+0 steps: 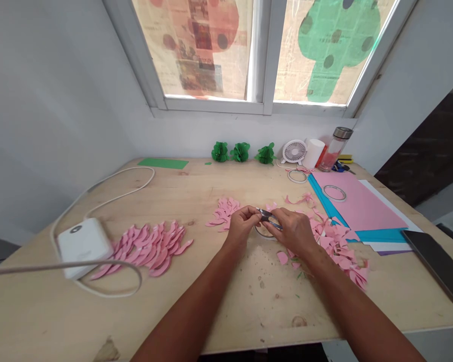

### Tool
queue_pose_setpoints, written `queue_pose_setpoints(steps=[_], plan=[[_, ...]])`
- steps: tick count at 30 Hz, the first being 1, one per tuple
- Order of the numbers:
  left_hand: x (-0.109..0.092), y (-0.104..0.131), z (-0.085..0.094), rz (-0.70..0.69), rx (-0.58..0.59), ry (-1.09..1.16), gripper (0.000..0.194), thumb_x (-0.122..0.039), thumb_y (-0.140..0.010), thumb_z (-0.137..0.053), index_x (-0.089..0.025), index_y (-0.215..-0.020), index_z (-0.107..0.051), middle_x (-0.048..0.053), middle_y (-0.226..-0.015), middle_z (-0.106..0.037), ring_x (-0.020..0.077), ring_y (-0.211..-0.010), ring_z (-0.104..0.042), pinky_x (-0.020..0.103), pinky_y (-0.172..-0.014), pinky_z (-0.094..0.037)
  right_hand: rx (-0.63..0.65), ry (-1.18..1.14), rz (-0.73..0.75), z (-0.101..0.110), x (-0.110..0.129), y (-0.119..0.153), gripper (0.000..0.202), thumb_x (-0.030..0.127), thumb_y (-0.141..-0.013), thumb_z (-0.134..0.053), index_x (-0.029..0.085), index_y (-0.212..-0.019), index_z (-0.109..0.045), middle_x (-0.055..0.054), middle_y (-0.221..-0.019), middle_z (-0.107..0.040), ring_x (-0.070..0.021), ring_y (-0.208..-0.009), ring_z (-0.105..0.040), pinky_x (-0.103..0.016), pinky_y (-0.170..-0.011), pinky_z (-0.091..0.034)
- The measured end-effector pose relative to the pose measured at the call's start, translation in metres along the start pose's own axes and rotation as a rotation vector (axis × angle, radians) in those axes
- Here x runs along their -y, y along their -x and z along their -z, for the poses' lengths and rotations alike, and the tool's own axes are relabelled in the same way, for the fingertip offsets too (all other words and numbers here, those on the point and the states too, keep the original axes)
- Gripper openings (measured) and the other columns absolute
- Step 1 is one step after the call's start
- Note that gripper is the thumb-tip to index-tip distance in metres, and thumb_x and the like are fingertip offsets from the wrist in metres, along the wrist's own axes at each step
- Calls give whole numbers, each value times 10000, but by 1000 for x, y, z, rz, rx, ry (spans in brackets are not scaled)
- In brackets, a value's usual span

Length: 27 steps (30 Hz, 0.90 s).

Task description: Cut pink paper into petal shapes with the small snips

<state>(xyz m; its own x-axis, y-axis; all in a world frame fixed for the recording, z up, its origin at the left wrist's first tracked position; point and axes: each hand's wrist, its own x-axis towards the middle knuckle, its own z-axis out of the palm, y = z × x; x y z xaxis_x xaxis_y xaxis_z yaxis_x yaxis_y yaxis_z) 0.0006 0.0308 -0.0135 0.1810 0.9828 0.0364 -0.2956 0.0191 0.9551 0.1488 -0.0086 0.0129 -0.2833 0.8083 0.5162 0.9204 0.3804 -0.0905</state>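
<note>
Over the middle of the wooden table (226, 296), my left hand (242, 225) and my right hand (295, 230) meet with bent fingers. Both pinch a small dark, narrow object (265, 215) with pale marks; its kind is partly hidden by the fingers. Just beneath them shows part of a thin ring like a tape roll (265, 234). A small cluster of pink curved paper pieces (223, 210) lies left of my left hand. Pink paper scraps (335, 246) are heaped beside and under my right forearm.
Overlapping pink petal-shaped papers (154, 246) and a white box with a cable (83, 246) lie left. Green paper balls (240, 152), a small fan (294, 151) and a glass bottle (334, 152) stand at the back. Coloured sheets (362, 206) and a phone (436, 264) lie right.
</note>
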Motion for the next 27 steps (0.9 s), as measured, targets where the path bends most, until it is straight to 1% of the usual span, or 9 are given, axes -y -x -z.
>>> queue_pose_setpoints(steps=[7,11,15,18,21,24,27], plan=[[-1,0,-1,-19,-50,8,82,-227,-583,-630,-156,-610,-600,5,-572,-602,108,-522,-531,234,-538,-431,0,1,-5,-1,0,0,305,446,-858,-466,184,-790,-606,-38,-692,-638,-130,-582,-552,-255,-526,-238],[-2,-2,0,-17,-108,57,109,-246,-601,-633,-150,-634,-595,20,-579,-630,124,-531,-570,240,-536,-423,0,2,-19,0,-4,0,291,437,-861,-465,186,-839,-612,-39,-719,-651,-142,-639,-575,-249,-538,-249],[-5,-3,1,-30,-192,104,135,-254,-602,-643,-149,-661,-581,19,-567,-634,143,-551,-606,243,-540,-416,6,-11,-49,2,-12,-1,310,450,-854,-465,179,-848,-615,-37,-701,-647,-132,-593,-554,-247,-523,-243],[-6,-3,2,-63,-247,97,143,-258,-607,-644,-148,-678,-587,22,-586,-642,154,-582,-626,245,-546,-416,56,-2,-85,3,-16,-1,314,462,-846,-469,184,-819,-612,-26,-685,-639,-128,-562,-533,-247,-515,-234],[-7,-2,1,-100,-278,73,137,-255,-620,-639,-148,-690,-591,24,-599,-648,158,-603,-635,245,-555,-419,132,17,-125,2,-17,0,309,465,-840,-475,193,-778,-609,-24,-699,-644,-136,-584,-542,-248,-514,-226],[-7,-1,0,-130,-279,45,128,-250,-629,-634,-148,-693,-592,26,-600,-651,159,-615,-637,245,-565,-424,232,48,-150,1,-14,0,296,451,-839,-477,202,-777,-624,-31,-738,-653,-148,-629,-558,-255,-517,-227],[-7,0,-1,-150,-257,21,122,-243,-634,-631,-147,-698,-593,24,-591,-648,158,-611,-632,247,-572,-429,317,81,-174,2,-10,-1,308,455,-845,-460,211,-833,-647,-37,-786,-654,-156,-686,-576,-262,-528,-243]])
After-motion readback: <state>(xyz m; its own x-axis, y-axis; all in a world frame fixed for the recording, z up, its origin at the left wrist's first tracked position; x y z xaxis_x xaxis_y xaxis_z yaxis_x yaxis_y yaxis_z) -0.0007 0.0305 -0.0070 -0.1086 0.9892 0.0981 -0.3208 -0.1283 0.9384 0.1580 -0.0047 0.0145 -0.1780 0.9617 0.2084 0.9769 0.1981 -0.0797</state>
